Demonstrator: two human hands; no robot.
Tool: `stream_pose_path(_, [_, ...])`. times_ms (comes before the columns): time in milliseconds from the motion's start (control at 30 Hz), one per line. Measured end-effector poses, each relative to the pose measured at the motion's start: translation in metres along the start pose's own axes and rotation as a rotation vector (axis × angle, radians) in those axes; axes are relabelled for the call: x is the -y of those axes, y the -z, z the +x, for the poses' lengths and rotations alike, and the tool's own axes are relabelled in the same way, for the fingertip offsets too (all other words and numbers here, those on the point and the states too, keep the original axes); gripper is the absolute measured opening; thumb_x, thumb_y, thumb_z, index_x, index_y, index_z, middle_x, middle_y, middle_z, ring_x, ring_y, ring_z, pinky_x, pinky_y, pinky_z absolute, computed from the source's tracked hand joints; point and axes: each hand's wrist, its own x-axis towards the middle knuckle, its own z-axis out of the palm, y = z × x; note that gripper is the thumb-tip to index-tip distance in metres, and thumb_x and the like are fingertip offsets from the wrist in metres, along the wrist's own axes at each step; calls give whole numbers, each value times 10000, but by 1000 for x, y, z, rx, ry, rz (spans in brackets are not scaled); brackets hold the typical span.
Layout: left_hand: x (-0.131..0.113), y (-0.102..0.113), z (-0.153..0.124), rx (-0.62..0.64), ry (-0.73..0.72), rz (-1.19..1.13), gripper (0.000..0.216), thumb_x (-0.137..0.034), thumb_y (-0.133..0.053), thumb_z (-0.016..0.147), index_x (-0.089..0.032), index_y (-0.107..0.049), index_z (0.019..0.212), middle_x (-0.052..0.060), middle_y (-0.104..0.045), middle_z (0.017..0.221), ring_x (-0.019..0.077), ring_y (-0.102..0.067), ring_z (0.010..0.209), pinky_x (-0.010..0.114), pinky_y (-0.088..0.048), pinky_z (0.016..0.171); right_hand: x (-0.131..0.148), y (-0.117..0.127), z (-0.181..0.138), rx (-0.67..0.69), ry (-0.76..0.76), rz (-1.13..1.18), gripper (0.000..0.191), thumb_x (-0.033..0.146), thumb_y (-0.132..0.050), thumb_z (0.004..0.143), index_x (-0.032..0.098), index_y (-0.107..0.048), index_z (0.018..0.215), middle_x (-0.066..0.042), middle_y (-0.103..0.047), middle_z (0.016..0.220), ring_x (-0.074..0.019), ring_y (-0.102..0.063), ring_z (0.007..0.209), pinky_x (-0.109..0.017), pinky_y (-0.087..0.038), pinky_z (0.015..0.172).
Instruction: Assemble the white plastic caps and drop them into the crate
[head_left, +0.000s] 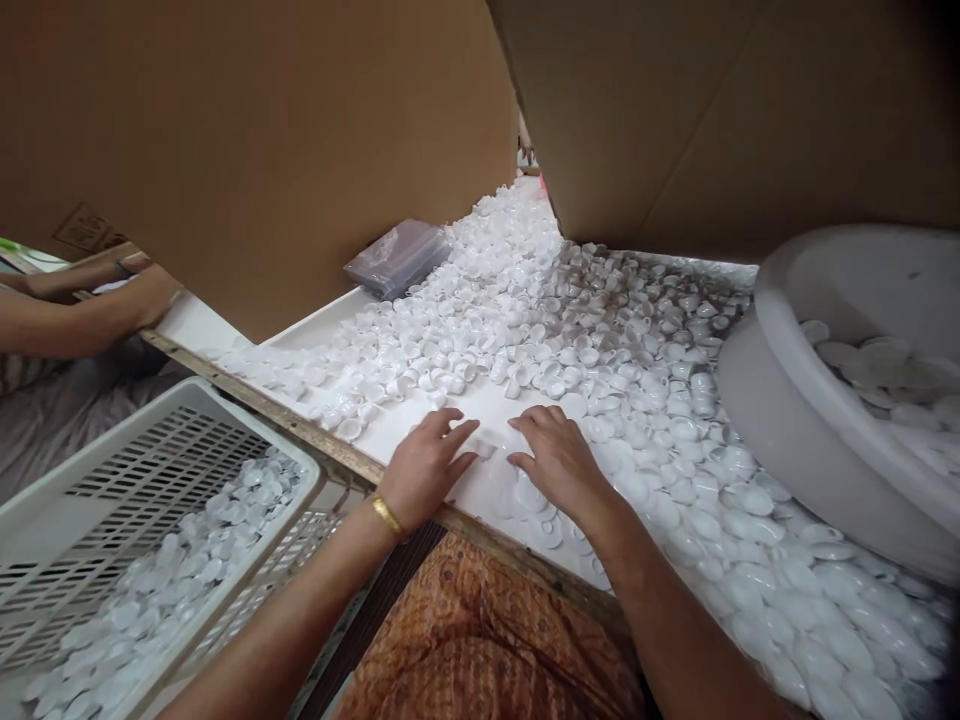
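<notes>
My left hand (421,468) is above the white table near its front edge, its thumb and fingers apart and curved. Facing it, my right hand (559,458) also has thumb and fingertips apart. In the gap between them lies a small whitish translucent piece (486,450); neither hand is gripping it. Beyond my hands spreads a heap of small white plastic cups (465,335). Flat oval white pieces (697,520), like lids, cover the table beside and under my right forearm. A few ring-shaped bits (551,530) lie near the wooden edge.
A pale plastic crate (300,500) partly filled with small white pieces (187,560) stands at the left. On the right, a large whitish tub (780,400) holds more pieces. Cardboard panels (300,130) rise behind. A clear plastic-wrapped packet (397,258) and another person's arm (97,310) are also visible.
</notes>
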Motion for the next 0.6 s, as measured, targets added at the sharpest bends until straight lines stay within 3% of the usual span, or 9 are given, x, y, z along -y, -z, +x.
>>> stream_pose_path(133, [-8,-16,15,135,1,43,185,-223,-517,813,-170,-605,967,83,-583,947,208,-573,865,315,-473,725,-1,0,1,-29,-36,15,216,201,-668,745,191,-577,941,-57,-587,1011,-220,-478,977,-321,-391,759])
stream_pose_path(367, [-2,-17,4,104,131,-57,249,-153,-502,775,-189,-575,1011,35,-581,871,131,-570,670,252,-438,640,-8,5,2,-62,-64,5,355,153,-616,775,173,-523,1117,-87,-592,1055,-226,-485,1005,-340,-374,792])
stream_pose_path(500, [-4,-20,3,48,142,-70,308,-144,-484,780,-188,-533,1081,47,-565,916,136,-563,702,258,-438,648,-20,14,2,7,-94,-38,254,216,-658,750,206,-595,996,-63,-593,1014,-237,-474,999,-340,-374,761])
stream_pose_path(600, [-6,-20,4,58,105,-61,186,-149,-471,795,-190,-556,954,44,-555,907,152,-555,751,266,-434,661,-22,15,3,51,-105,-70,152,215,-653,753,200,-611,899,-49,-598,929,-224,-488,943,-326,-364,732])
